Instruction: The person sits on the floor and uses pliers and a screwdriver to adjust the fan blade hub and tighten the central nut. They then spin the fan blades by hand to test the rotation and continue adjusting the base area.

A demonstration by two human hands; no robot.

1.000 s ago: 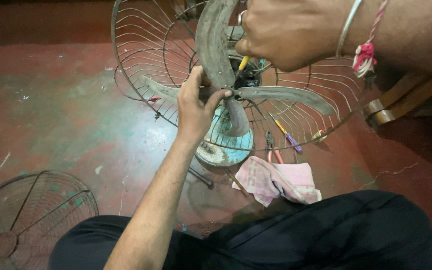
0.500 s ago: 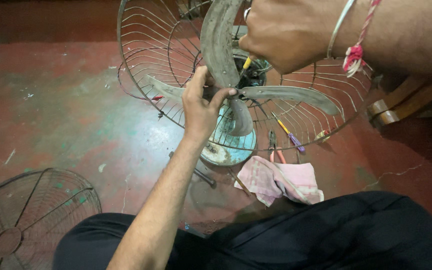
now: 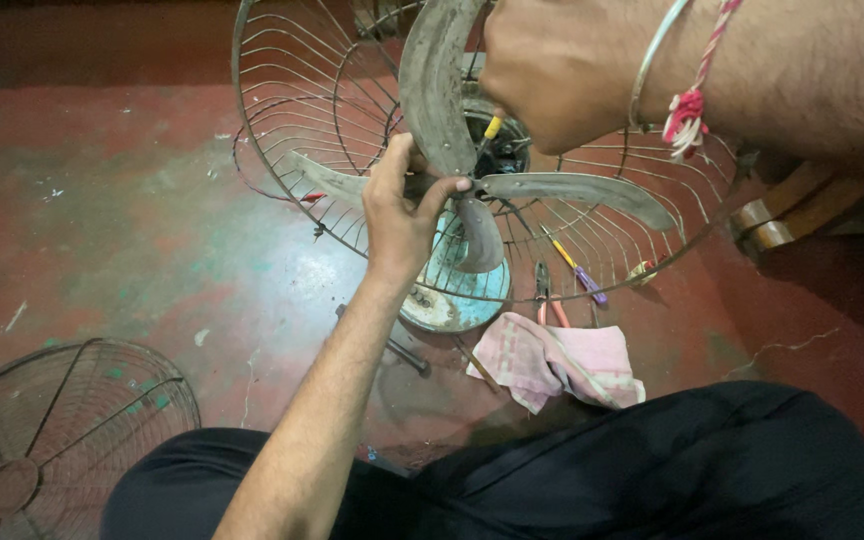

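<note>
**Both hands at the fan hub**

My left hand (image 3: 402,215) is wrapped around the middle of the fan blades (image 3: 442,100), thumb and fingers pressed together on the grey, dusty metal where the three blades meet. My right hand (image 3: 552,75) is closed in a fist just above and to the right of that hub, pinching a screwdriver with a yellow handle (image 3: 492,127) whose tip points down into the hub.

The blades sit inside the rear wire guard (image 3: 292,110), which rings the hub on all sides. Below the hub, seen through the wires, is the pale blue round base (image 3: 462,300). Just beyond the base on the red floor (image 3: 102,220) lies a pink cloth (image 3: 562,365), with pliers (image 3: 547,300) and a purple-handled screwdriver (image 3: 582,275) near it. Far to the lower left of the hub lies the loose front guard (image 3: 52,440).
</note>
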